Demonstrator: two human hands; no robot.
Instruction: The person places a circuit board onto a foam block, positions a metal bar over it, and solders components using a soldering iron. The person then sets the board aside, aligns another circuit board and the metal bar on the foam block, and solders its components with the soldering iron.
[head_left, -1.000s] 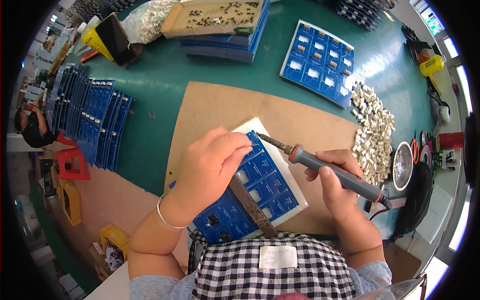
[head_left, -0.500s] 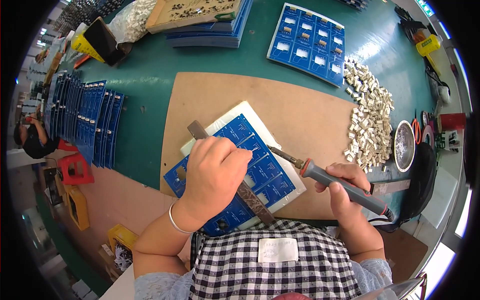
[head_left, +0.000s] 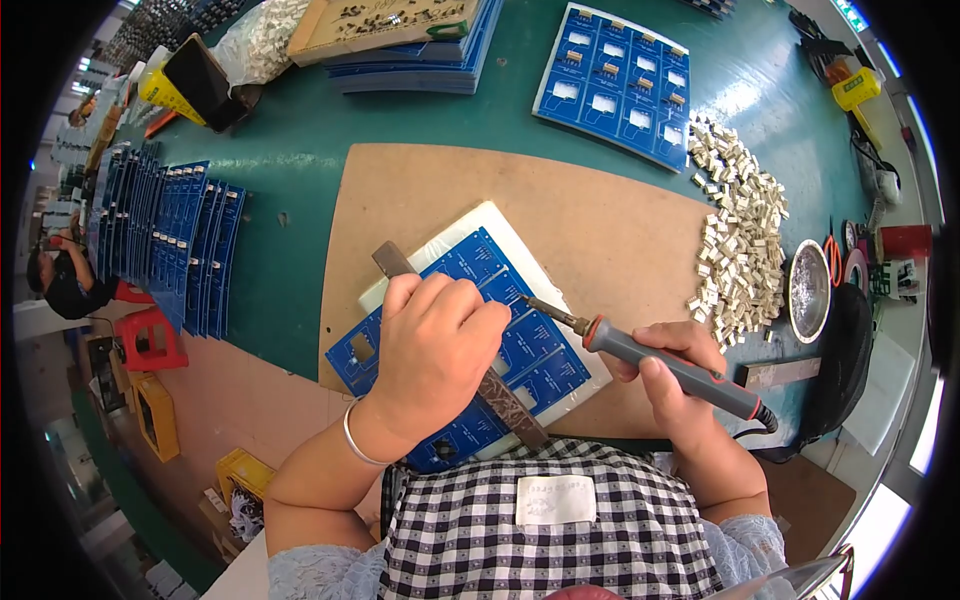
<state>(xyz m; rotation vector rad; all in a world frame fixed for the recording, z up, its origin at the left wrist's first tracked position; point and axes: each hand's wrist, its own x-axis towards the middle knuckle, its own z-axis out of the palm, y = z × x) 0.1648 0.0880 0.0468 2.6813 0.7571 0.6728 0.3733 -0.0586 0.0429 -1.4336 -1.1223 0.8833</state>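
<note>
A blue printed circuit board panel (head_left: 552,352) lies tilted on a white pad, with a brown bar (head_left: 512,408) lying across it. My left hand (head_left: 432,345) is closed, resting over the bar and the board. Its fingertips face down, and what they pinch, if anything, is hidden. In my right hand (head_left: 682,375) is a grey soldering iron (head_left: 640,352) with red trim, gripped like a pen. The metal tip of the iron points left and meets the board, or hovers just above it, close to my left thumb.
Under the pad is a brown work board (head_left: 600,215). Loose cream connectors (head_left: 742,240) are heaped at right beside a metal bowl (head_left: 808,292). Another blue panel (head_left: 615,85) lies at the back. Upright panels (head_left: 190,240) stand left; a cardboard tray (head_left: 385,25) tops a stack of panels.
My right hand has brought the soldering iron left, so its tip is further over the board and nearer my left thumb. My left hand has shifted slightly; a thin pale bit by its thumb no longer shows.
</note>
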